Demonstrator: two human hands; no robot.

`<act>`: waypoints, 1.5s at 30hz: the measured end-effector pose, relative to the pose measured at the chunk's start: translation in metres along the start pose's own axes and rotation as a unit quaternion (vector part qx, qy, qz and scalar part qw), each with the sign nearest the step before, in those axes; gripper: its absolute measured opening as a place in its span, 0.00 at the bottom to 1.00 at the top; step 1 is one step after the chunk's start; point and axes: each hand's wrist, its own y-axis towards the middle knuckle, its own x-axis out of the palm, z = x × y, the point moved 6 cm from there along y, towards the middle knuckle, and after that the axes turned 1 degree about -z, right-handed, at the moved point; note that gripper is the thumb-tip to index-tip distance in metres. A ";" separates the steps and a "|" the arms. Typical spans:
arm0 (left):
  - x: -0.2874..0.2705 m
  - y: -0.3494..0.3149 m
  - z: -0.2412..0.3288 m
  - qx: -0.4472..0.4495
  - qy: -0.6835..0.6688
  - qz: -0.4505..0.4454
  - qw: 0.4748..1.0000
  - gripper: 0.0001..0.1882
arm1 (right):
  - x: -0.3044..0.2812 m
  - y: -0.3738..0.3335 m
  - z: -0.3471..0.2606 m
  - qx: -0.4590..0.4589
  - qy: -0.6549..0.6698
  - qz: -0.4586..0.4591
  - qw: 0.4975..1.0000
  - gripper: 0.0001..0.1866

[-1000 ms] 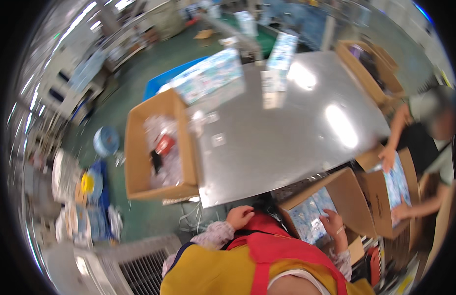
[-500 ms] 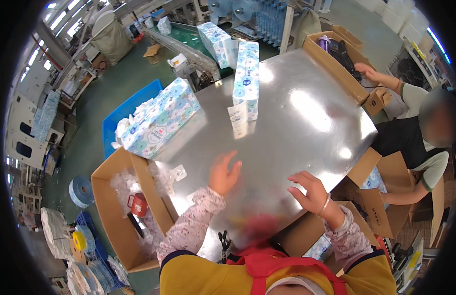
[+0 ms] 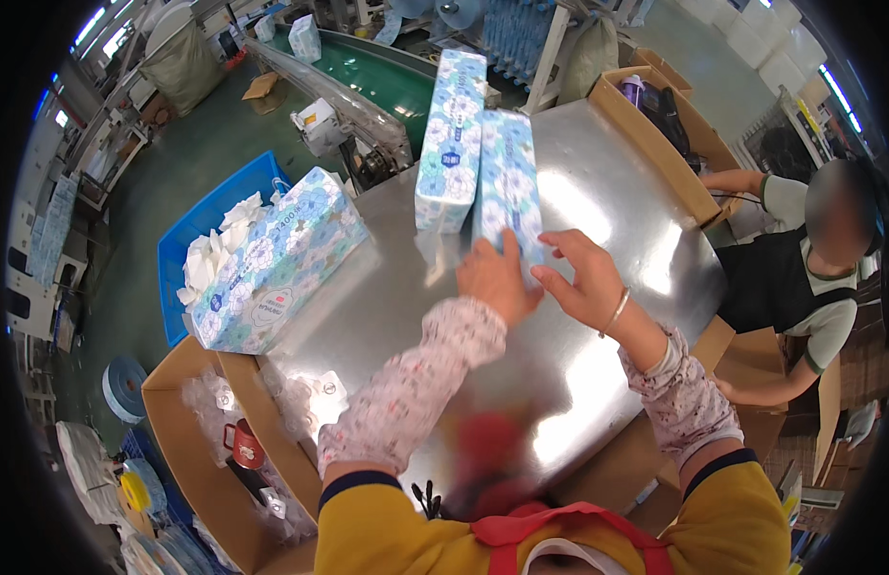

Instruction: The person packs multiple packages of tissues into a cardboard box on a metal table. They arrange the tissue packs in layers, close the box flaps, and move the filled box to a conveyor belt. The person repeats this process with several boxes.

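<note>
Two long tissue packs with a blue floral print lie side by side on the metal table. My left hand [image 3: 500, 283] covers the near end of the right tissue pack [image 3: 508, 177], fingers on its top. From the right, my right hand [image 3: 583, 283] has its thumb and fingertips at that pack's edge and near corner. Between them my hands grip this end, though parts of the fingers are hidden. The left tissue pack [image 3: 451, 134] stands close alongside, untouched. A third floral tissue pack [image 3: 281, 264] leans across a blue bin on the left.
White crumpled tissue fills the blue bin [image 3: 176, 283]. A cardboard box [image 3: 176, 412] at lower left holds clear plastic and a red mug [image 3: 244, 444]. Behind the table runs a green conveyor [image 3: 368, 81]. At right, a co-worker [image 3: 770, 273] stands beside cardboard boxes [image 3: 698, 206].
Both my hands have moved forward from above the bare table to a tissue pack. Two packs now lie side by side, where one stood farther back. My view has shifted slightly.
</note>
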 end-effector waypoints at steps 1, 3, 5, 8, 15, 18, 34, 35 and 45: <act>0.001 -0.013 0.002 0.033 -0.014 -0.044 0.998 0.42 | 0.006 0.004 0.013 0.015 -0.044 0.012 0.999 0.25; -0.028 -0.015 0.003 0.107 -0.016 0.084 0.991 0.41 | 0.025 0.010 0.040 0.070 -0.108 0.023 0.991 0.32; -0.048 0.005 -0.003 0.130 0.055 0.193 0.971 0.43 | 0.049 0.020 0.044 0.124 -0.149 0.013 0.981 0.38; -0.038 0.058 -0.023 0.039 0.285 0.339 0.896 0.47 | 0.060 0.037 0.050 0.256 -0.269 -0.044 0.927 0.53; -0.037 0.048 -0.059 -0.068 0.116 0.101 0.986 0.50 | 0.047 0.007 0.071 0.279 -0.183 -0.077 0.940 0.55; 0.005 -0.074 -0.041 0.016 -0.005 0.029 0.999 0.59 | 0.036 -0.055 0.081 0.227 -0.157 -0.035 0.961 0.57; 0.050 -0.195 0.021 0.164 -0.404 0.103 0.894 0.41 | -0.016 -0.185 0.037 0.198 0.607 -0.032 0.769 0.40; 0.037 -0.201 0.047 0.201 -0.379 0.128 0.894 0.41 | -0.043 -0.195 0.037 0.162 0.593 0.001 0.789 0.40; 0.069 -0.351 0.245 0.397 -0.431 -0.177 0.790 0.17 | -0.245 -0.461 -0.023 0.100 0.412 0.178 0.888 0.49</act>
